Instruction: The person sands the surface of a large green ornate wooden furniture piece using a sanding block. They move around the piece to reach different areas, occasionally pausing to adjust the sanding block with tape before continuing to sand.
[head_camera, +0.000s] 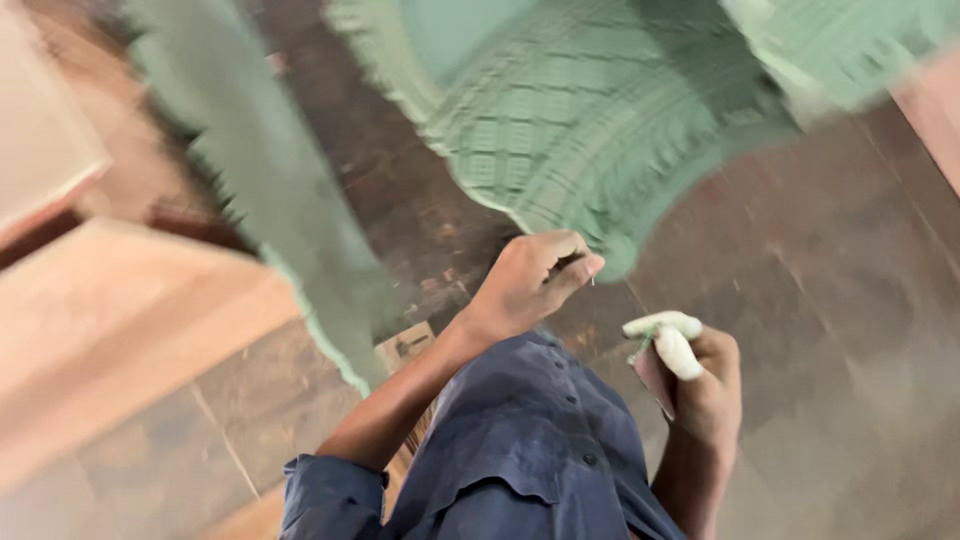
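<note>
A large pale green carved piece (590, 110) with a grid-like relief curves across the top of the view. My left hand (530, 280) reaches up to its lower edge, fingers curled and pinched together against the rim. My right hand (700, 385) is lower and to the right, closed around a small tool (668, 345) smeared with pale green paste; the tool's exact kind is blurred. My blue shirt fills the bottom centre.
A second green carved slab (270, 190) runs diagonally at the left. Tan wooden planks or boxes (110, 320) lie at the far left. The floor (840, 270) is dark, stained stone. The picture is motion-blurred.
</note>
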